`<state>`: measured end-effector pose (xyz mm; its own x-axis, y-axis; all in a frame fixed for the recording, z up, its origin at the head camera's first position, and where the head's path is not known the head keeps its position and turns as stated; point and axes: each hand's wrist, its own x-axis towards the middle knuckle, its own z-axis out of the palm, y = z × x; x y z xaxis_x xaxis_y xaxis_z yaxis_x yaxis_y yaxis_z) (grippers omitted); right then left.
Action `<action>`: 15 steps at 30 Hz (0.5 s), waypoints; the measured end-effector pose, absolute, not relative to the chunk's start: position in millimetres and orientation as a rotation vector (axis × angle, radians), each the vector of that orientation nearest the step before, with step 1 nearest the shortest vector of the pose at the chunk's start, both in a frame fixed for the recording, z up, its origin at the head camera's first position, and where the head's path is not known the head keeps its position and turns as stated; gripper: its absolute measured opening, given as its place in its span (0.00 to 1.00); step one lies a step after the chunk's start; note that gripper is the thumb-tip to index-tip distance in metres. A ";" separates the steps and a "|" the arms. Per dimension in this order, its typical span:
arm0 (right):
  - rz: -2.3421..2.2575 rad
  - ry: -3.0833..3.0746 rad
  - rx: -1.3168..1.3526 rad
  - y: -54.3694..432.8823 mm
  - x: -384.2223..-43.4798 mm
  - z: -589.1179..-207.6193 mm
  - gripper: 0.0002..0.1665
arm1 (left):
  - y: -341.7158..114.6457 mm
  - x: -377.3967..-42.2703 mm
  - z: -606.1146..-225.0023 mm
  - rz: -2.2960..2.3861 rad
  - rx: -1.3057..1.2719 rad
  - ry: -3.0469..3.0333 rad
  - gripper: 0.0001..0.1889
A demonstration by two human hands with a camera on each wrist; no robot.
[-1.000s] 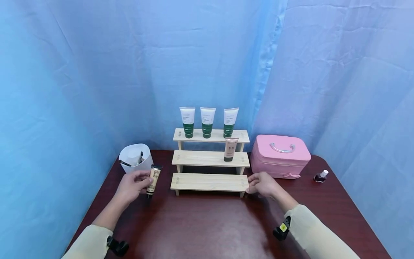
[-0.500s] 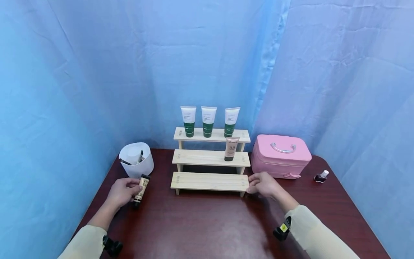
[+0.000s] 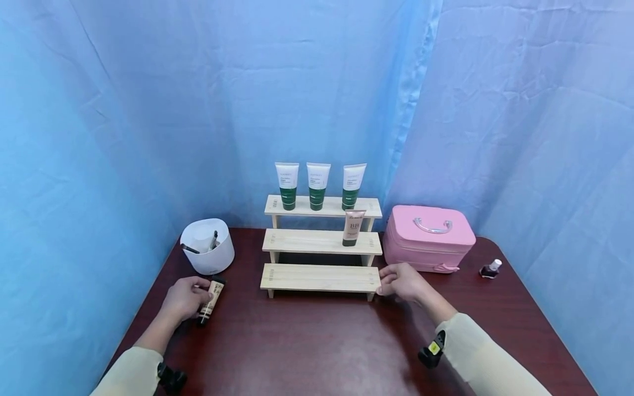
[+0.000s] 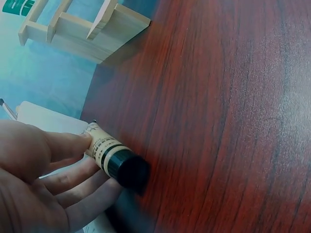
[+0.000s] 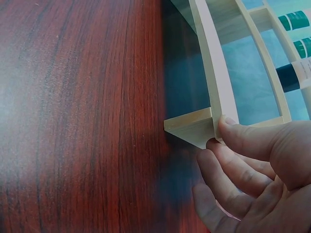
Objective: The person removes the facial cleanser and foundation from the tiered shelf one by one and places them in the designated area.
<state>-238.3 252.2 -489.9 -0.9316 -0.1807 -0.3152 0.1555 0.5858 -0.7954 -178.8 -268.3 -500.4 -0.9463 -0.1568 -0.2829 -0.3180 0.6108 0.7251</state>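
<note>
My left hand [image 3: 184, 300] pinches a beige cosmetic tube [image 3: 211, 301] between thumb and fingers, low at the table's left side. In the left wrist view the tube's black cap [image 4: 128, 170] points toward the table. With thumb and fingertips, my right hand [image 3: 403, 283] grips the right end of the lowest step of a three-tier wooden display shelf [image 3: 319, 279]. The right wrist view shows the thumb on the edge of that step [image 5: 218, 82] and fingers beneath it. A pinkish BB tube [image 3: 353, 227] stands upright at the right of the middle step.
Three white-and-green tubes, including a middle one [image 3: 317, 186], stand on the top step. A white bin [image 3: 218, 258] with dark-handled items is behind my left hand. A pink case [image 3: 428, 239] and a small dark bottle [image 3: 490, 269] sit at right. Blue curtains [image 3: 317, 82] enclose the table.
My left hand has carried the beige tube left and nearer to me, away from the front of the bin. The right hand keeps its hold on the shelf.
</note>
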 end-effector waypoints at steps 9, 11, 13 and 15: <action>-1.288 2.454 -0.018 250.6 -237.2 -490.7 0.29 | -269.7 -180.1 -501.8 1.031 -0.332 2.775 0.16; -1.288 2.452 -0.019 251.1 -236.9 -490.7 0.29 | -269.2 -180.1 -502.4 1.011 -0.327 2.795 0.15; -1.292 2.451 -0.026 252.0 -236.8 -490.4 0.29 | -268.6 -180.2 -502.8 0.993 -0.316 2.817 0.14; -1.300 2.447 -0.033 253.1 -237.2 -490.9 0.29 | -268.2 -180.7 -503.0 0.971 -0.314 2.835 0.13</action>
<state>-237.2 253.1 -490.9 -0.9318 -0.1900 -0.3091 0.1498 0.5746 -0.8046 -180.7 -268.2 -503.0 -0.9701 -0.1540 -0.1876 -0.2367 0.7714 0.5907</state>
